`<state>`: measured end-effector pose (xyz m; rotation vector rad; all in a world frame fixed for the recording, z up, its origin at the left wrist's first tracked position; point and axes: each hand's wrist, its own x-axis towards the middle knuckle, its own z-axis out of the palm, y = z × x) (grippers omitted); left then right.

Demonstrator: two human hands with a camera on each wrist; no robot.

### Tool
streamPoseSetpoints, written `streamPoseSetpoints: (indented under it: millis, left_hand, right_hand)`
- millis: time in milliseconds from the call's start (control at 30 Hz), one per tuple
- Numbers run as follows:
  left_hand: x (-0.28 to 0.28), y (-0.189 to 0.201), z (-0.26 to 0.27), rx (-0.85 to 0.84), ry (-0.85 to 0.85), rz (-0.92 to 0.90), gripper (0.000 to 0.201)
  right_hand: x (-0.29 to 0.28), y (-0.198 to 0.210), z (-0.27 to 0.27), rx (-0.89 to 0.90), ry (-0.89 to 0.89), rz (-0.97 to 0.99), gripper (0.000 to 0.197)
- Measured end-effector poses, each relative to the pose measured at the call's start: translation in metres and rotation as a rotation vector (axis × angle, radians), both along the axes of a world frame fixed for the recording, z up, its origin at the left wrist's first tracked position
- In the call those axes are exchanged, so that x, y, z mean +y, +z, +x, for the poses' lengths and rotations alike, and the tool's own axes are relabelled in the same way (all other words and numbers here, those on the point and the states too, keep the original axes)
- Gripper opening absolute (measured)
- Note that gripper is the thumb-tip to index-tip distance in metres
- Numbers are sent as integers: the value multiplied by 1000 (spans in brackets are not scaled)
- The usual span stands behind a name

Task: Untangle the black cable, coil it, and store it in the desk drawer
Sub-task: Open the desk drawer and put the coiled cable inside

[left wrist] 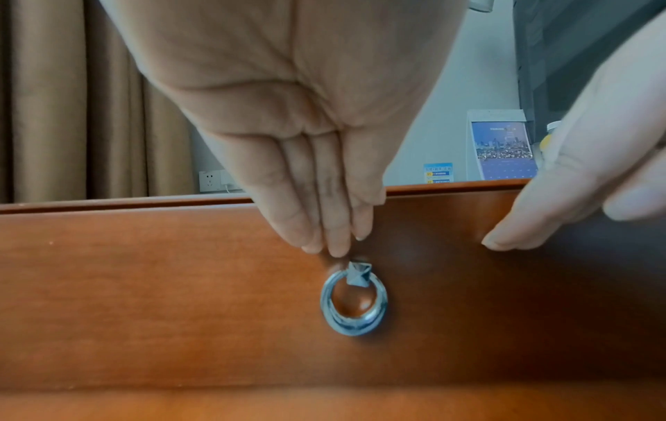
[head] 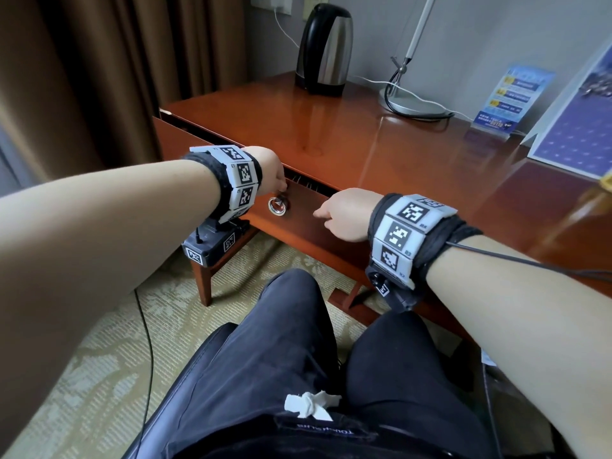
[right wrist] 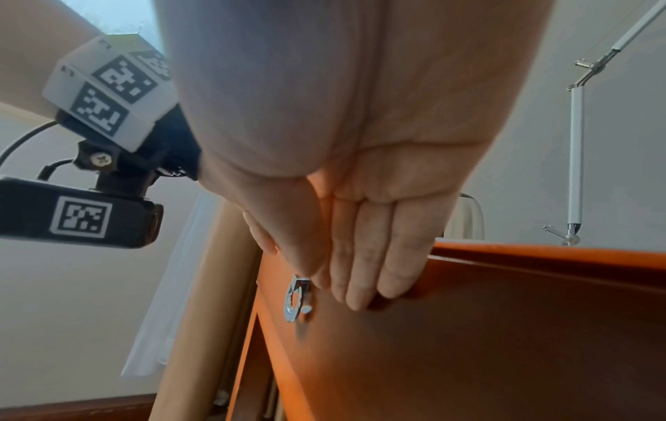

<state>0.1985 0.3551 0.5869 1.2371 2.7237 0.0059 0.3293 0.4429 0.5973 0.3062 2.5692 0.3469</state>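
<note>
Glossy reddish-brown wooden desk (head: pixel 381 154). On top, far end: black-and-steel electric kettle (head: pixel 324 49); right of it, round silver desk-lamp base (head: pixel 414 101) ringed by black and white cords; blue leaflet stand (head: pixel 510 97); purple-blue standing card (head: pixel 583 127) at right edge.

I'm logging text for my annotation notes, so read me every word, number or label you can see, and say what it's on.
"R4" and "R3": on the white marker band at the right wrist.
Pale upside-down print on the dark garment: too blurred to read.
Print on the blue leaflet: too small to read.
Print on the purple card: too small to read.
</note>
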Motion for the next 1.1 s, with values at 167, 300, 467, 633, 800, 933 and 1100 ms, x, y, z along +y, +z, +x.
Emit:
streamPoseSetpoints:
  millis: [167, 300, 467, 633, 800, 933, 1100]
  left_hand:
    - [6, -5, -2, 6, 6, 0, 33]
    - [10, -6, -3, 1, 31, 33, 33]
    - [14, -10, -7, -46, 76, 82, 27]
    - [17, -10, -8, -45, 78, 87, 29]
    - [18, -10, -9, -47, 78, 103, 28]
    - [18, -12, -11, -64, 68, 142, 25]
    - [18, -10, -10, -75, 60, 121, 27]
  right_hand:
    - [7, -1, -1, 14, 5, 0, 51]
    - [10, -1, 2, 20, -16, 19, 53]
    - [13, -1, 1, 24, -10, 17, 53]
    - [17, -3, -4, 8, -21, 8, 56]
    - [19, -4, -8, 11, -28, 3, 54]
    - [21, -4, -7, 27, -23, -17, 53]
    - [22, -5, -4, 55, -14, -64, 52]
